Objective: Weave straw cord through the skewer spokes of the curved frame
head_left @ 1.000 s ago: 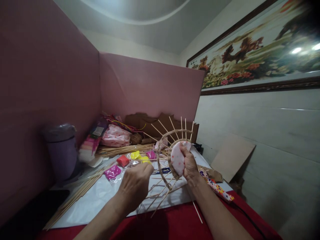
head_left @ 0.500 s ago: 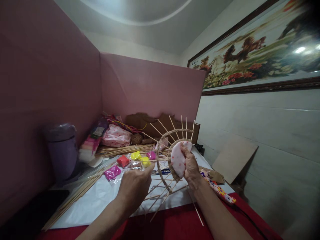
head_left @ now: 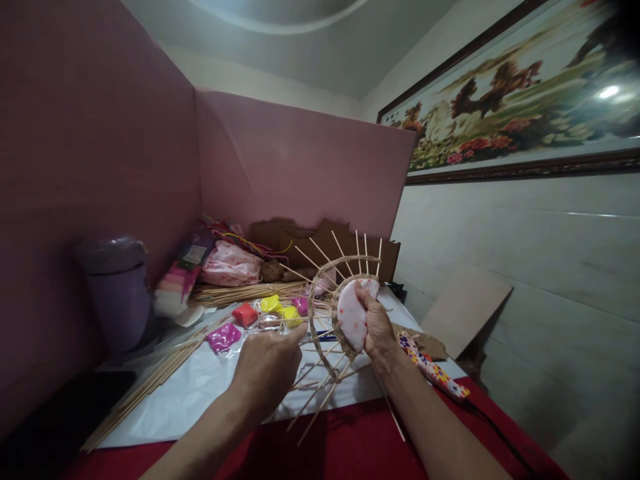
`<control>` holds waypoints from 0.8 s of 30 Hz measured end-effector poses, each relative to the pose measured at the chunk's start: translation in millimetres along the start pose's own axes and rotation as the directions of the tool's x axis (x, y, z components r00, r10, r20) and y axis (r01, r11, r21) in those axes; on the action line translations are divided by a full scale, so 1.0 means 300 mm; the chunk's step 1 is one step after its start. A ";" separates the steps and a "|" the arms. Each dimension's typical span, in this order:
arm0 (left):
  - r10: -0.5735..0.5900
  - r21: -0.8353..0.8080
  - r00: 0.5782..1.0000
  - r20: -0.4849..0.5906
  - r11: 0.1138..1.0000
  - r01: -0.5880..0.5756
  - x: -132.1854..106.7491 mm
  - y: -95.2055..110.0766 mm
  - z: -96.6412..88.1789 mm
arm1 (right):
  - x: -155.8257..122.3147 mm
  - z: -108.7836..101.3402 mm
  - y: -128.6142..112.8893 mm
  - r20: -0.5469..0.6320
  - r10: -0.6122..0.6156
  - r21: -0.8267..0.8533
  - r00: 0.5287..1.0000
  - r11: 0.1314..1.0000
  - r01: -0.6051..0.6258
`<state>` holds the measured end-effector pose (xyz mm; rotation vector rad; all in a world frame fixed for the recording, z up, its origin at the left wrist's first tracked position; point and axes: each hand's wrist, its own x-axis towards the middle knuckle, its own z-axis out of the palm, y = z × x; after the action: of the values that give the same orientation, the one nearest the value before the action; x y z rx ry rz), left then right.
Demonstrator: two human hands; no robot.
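My right hand (head_left: 379,331) grips a half-round woven piece (head_left: 311,303) by its middle, thumb across the white fabric with red dots (head_left: 351,319). Thin wooden sticks fan out from this centre, crossed by a braided brown cord arc. My left hand (head_left: 270,365) is at the left of the arc, its index finger stretched toward the cord and a level stick. Its other fingers are curled under and hidden, so whether they hold anything does not show.
Bagged red (head_left: 245,315), yellow and magenta packets (head_left: 223,338) lie on the white sheet (head_left: 165,417). Long sticks (head_left: 150,387) run along its left side. A purple bin (head_left: 117,303) stands left. A flower-patterned tool (head_left: 433,370) with a black cord lies right. Torn cardboard (head_left: 280,243) stands behind.
The view has shifted slightly, so the whole scene sits a little higher and to the left. Both hands and the woven piece keep nearly the same pose relative to each other.
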<state>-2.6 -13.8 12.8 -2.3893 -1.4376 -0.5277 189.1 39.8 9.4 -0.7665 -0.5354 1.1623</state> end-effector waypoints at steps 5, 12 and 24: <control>-0.012 -0.035 1.000 0.007 0.999 0.012 -0.003 0.008 -0.006 | 0.001 0.003 0.000 -0.021 0.008 0.011 1.000 1.000 -0.007; -0.021 -0.122 1.000 0.015 0.992 0.023 -0.002 0.016 -0.011 | 0.000 0.002 0.002 -0.043 0.009 -0.025 0.999 1.000 -0.010; -0.061 -0.163 0.998 0.026 0.985 0.064 -0.011 0.030 0.009 | -0.004 0.005 0.004 -0.024 0.009 -0.011 1.000 1.000 -0.009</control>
<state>4.4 -19.3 8.3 -2.4882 -1.5371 -0.6629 186.9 39.2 9.3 -0.7925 -0.5191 1.1574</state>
